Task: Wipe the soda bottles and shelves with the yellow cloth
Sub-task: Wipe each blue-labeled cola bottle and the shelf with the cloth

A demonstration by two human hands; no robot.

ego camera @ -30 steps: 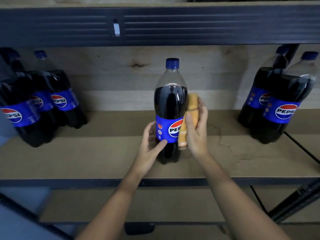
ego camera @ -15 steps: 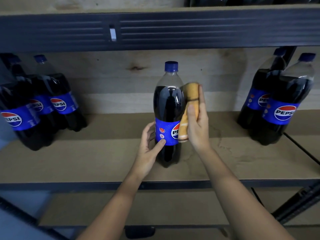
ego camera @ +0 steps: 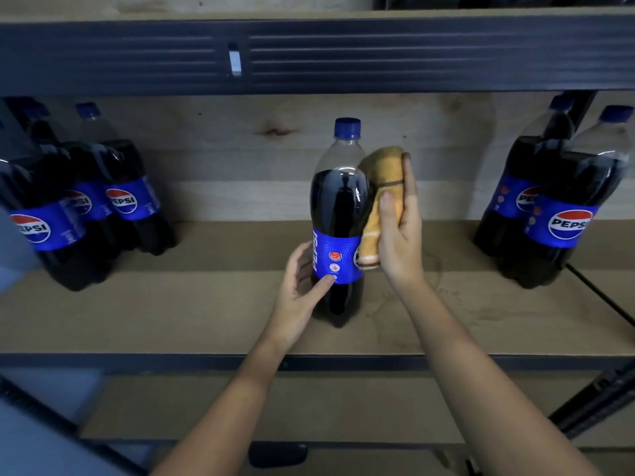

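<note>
A dark soda bottle (ego camera: 338, 207) with a blue cap and blue label stands upright in the middle of the wooden shelf (ego camera: 206, 304). My left hand (ego camera: 300, 283) grips its lower left side, thumb on the label. My right hand (ego camera: 400, 228) holds the folded yellow cloth (ego camera: 381, 197) and presses it against the bottle's right side, from the shoulder down to the label. The back of the bottle is hidden.
Several soda bottles (ego camera: 86, 207) stand grouped at the shelf's left end, and more bottles (ego camera: 563, 207) at the right end. A dark metal beam (ego camera: 343, 53) of the upper shelf runs overhead. A lower shelf (ego camera: 171, 407) lies beneath, with a black diagonal brace (ego camera: 594, 396) at right.
My right hand has slid the cloth upward along the bottle's right side. The bottle has turned under my left hand, so its label now faces more to the right.
</note>
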